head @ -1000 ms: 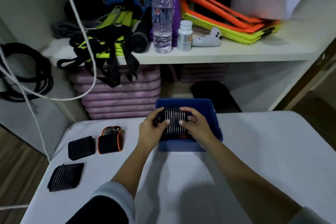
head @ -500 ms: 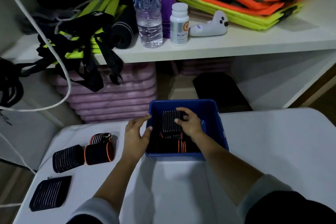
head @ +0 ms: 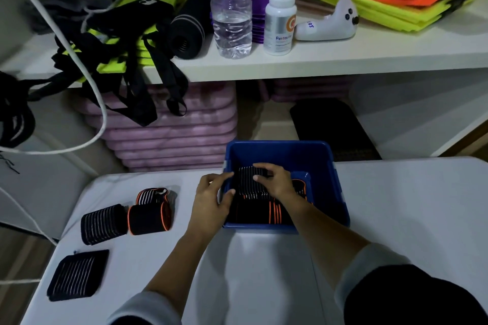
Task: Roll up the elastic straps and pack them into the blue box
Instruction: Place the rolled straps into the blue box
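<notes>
Where arms enter, at 6 o'clock: both sleeves are cut off by the frame edge.
Flat strap (head: 76, 274): black with pale stripes, on the table (head: 396, 206), at 8 o'clock from the box.
Rolled straps: striped roll (head: 103, 223) touches orange-edged roll (head: 149, 217); a third is half hidden behind them.
Left hand (head: 211, 200): curled at the blue box (head: 280, 153) left wall, fingertips across the rim; what it grips cannot be told.
Right hand (head: 277, 182): inside the box, fingers curled over a striped strap (head: 247, 179).
Box bottom: orange-striped straps (head: 274, 212), dim, number unclear.
Shelf, 12 o'clock: water bottle (head: 231, 8), top cut off.
</notes>
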`<state>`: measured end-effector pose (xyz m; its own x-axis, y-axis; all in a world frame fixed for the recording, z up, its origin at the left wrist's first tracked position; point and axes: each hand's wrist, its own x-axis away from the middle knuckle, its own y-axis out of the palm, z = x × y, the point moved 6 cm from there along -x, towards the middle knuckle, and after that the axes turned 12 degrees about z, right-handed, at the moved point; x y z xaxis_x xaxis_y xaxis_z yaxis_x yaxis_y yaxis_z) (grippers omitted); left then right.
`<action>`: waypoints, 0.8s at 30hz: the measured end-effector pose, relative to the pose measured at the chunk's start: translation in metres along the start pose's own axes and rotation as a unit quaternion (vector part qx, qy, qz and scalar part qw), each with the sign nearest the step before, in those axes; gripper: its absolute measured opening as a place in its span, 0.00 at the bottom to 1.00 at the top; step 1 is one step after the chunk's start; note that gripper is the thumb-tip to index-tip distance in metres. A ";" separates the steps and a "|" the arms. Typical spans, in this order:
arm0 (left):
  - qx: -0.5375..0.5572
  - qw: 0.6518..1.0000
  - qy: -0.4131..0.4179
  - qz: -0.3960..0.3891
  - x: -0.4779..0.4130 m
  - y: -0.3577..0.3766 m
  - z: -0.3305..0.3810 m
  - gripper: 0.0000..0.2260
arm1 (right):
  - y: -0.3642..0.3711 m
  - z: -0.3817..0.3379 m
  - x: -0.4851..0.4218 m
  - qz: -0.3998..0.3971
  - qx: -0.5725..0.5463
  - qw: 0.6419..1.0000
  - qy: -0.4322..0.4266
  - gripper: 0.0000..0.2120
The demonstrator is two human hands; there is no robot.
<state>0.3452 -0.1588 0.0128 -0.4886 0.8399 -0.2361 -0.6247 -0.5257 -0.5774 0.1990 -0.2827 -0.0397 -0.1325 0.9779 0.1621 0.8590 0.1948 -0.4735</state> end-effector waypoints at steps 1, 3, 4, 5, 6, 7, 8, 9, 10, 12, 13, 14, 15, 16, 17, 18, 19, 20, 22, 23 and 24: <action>0.001 1.000 0.002 0.000 0.000 0.001 0.000 0.18 | 0.001 0.001 0.000 -0.012 0.003 1.000 0.001 0.18; 0.003 1.000 0.005 0.002 0.001 0.001 0.000 0.18 | 0.004 0.004 0.000 -0.035 0.015 0.999 0.009 0.19; 0.003 1.000 0.005 0.002 0.001 0.001 -0.001 0.18 | 0.005 0.005 0.000 -0.044 0.021 0.999 0.011 0.20; 0.003 1.000 0.005 0.002 0.001 0.002 -0.001 0.18 | 0.006 0.005 0.001 -0.048 0.027 0.998 0.009 0.21; 0.001 1.000 0.005 0.002 0.002 0.002 -0.001 0.18 | 0.007 0.005 0.001 -0.050 0.032 0.998 0.005 0.21; -0.001 1.000 0.006 0.000 0.002 0.002 -0.001 0.18 | 0.007 0.003 0.002 -0.049 0.041 0.998 -0.002 0.22; -0.003 1.000 0.007 0.000 0.002 0.002 -0.001 0.18 | 0.008 0.001 0.002 -0.049 0.051 0.997 -0.010 0.22; -0.004 1.000 0.008 0.000 0.001 0.001 0.000 0.18 | 0.007 0.000 0.003 -0.047 0.060 0.997 -0.017 0.22; -0.004 1.000 0.009 0.000 0.001 0.001 0.000 0.17 | 0.007 -0.002 0.004 -0.046 0.066 0.997 -0.020 0.22; -0.003 1.000 0.011 0.004 0.001 -0.001 0.001 0.16 | 0.003 -0.007 0.007 -0.041 0.070 0.996 -0.022 0.21; 0.000 1.000 0.011 0.009 0.001 -0.003 0.001 0.16 | 0.000 -0.009 0.009 -0.038 0.070 0.997 -0.023 0.22; 0.004 1.000 0.010 0.015 0.002 -0.005 0.001 0.15 | -0.002 -0.011 0.011 -0.037 0.069 0.997 -0.025 0.22; 0.009 1.000 0.010 0.023 0.002 -0.008 0.001 0.15 | -0.005 -0.014 0.013 -0.037 0.071 0.996 -0.030 0.22; 0.012 0.999 0.012 0.030 0.003 -0.012 0.000 0.14 | -0.007 -0.017 0.016 -0.037 0.075 0.996 -0.036 0.22; 0.012 0.999 0.015 0.038 0.004 -0.017 0.000 0.14 | -0.009 -0.020 0.019 -0.035 0.081 0.995 -0.043 0.22; 0.011 0.999 0.018 0.044 0.005 -0.022 0.000 0.14 | -0.011 -0.023 0.021 -0.034 0.085 0.995 -0.047 0.22; 0.012 0.998 0.020 0.051 0.006 -0.028 0.000 0.14 | -0.012 -0.026 0.024 -0.031 0.088 0.994 -0.048 0.21; 0.012 0.998 0.022 0.058 0.008 -0.035 0.000 0.14 | -0.014 -0.029 0.027 -0.029 0.090 0.994 -0.049 0.20; 0.010 0.997 0.030 0.075 0.011 -0.050 -0.002 0.13 | -0.016 -0.035 0.035 -0.016 0.087 0.995 -0.051 0.18; 0.012 0.996 0.031 0.081 0.013 -0.057 -0.004 0.13 | -0.017 -0.039 0.040 -0.004 0.085 0.995 -0.054 0.17; 0.015 0.996 0.030 0.086 0.016 -0.065 -0.007 0.13 | -0.017 -0.043 0.045 0.007 0.085 0.995 -0.060 0.16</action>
<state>0.3826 -0.1104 0.0413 -0.5532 0.7431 -0.3766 -0.5533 -0.6657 -0.5007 0.1993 -0.2457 0.0126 -0.1871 0.9808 0.0553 0.7668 0.1810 -0.6159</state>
